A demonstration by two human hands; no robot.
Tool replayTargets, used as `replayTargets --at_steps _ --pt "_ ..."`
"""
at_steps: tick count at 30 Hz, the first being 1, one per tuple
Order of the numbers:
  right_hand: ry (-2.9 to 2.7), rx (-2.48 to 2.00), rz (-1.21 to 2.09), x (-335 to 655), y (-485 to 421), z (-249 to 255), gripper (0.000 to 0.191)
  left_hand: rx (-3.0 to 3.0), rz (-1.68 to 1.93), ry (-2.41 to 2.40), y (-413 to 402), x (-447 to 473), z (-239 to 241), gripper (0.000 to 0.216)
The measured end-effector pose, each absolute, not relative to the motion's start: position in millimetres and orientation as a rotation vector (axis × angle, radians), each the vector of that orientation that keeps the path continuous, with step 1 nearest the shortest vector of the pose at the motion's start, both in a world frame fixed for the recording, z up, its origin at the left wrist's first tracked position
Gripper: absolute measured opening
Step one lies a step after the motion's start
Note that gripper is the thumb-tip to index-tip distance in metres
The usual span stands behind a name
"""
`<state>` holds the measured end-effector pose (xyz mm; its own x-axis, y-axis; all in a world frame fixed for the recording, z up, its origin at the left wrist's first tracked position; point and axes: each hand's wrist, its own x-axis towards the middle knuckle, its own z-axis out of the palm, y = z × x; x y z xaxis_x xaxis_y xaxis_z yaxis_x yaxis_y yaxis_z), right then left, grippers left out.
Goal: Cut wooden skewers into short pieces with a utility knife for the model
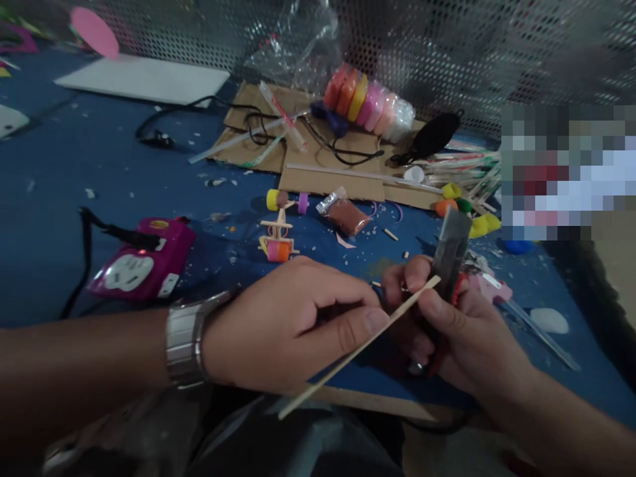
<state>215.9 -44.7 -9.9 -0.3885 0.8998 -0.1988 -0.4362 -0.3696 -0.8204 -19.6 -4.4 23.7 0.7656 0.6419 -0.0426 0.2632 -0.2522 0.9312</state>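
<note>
My left hand [293, 321], with a metal watch [185, 344] on the wrist, is closed around a thin wooden stick [318, 384] that slants from lower left to upper right. My right hand [462, 331] is closed on a utility knife [450, 255] with a grey blade housing and red handle, its thumb pressing the upper end of the stick against the blade. Both hands meet just above the near edge of the blue table [74, 179].
A small stick model with pink and orange caps [278, 242] stands behind my hands. A pink power strip [142, 262] lies left. Cardboard [328, 175], a stack of coloured caps [365, 103], a packet of brown powder [345, 212], straws [467, 169] and loose caps [460, 202] crowd the back. A perforated metal wall [447, 46] closes the rear.
</note>
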Motion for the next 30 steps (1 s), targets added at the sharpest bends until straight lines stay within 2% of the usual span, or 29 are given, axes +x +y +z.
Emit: replayTargets --at_steps 5,8,10,15,18,25,30 --pt "-0.845 -0.886 1.828 217.2 -41.0 -8.0 0.025 2.493 0.714 0.875 7.8 -32.3 39.8 0.023" --pt "-0.849 -0.923 1.825 215.8 -39.3 -10.6 0.026 2.709 0.703 1.047 21.3 -45.3 55.6 0.025" --pt "-0.847 -0.940 1.810 214.0 -38.4 -12.4 0.026 2.818 0.540 1.173 32.1 -58.1 64.7 0.027" --pt "-0.842 -0.950 1.754 211.0 -35.2 -14.4 0.026 2.809 0.024 1.300 55.0 -91.3 72.4 0.039" --pt "-0.853 -0.932 1.756 211.4 -32.7 -13.0 0.023 2.809 0.022 1.311 60.0 -98.1 70.6 0.043" --pt "-0.846 -0.925 1.749 212.9 -29.0 -9.0 0.024 2.752 -0.059 1.328 53.8 -86.4 76.1 0.023" --pt "-0.869 -0.968 1.703 213.0 -28.2 -9.8 0.026 2.745 0.008 1.265 52.2 -85.1 79.2 0.020"
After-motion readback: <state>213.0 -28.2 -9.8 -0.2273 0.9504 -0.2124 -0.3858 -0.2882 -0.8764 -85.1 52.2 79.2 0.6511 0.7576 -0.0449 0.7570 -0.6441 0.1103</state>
